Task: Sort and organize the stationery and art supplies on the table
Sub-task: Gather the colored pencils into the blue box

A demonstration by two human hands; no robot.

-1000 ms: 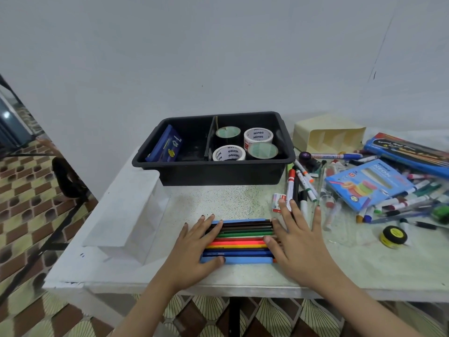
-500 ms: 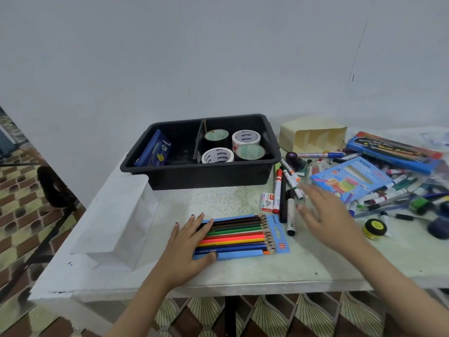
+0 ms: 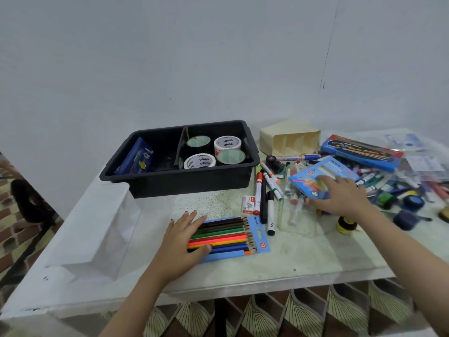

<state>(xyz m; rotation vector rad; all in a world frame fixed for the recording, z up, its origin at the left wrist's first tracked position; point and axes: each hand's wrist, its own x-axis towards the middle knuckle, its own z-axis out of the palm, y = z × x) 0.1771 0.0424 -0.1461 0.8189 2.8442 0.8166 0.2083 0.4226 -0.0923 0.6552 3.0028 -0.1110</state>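
The right hand has come off the right end of the coloured pencil pack near the front edge of the table. It has gone out toward the right edge, where its fingers now lie across the light blue neon box, thumb at the box's near edge. The pencil tips and the pack's header card marked 12 are now uncovered.

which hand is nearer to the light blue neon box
Right. The right hand rests on the light blue neon box, fingers across its near end. The left hand lies flat on the coloured pencil pack, well to the left of the box.
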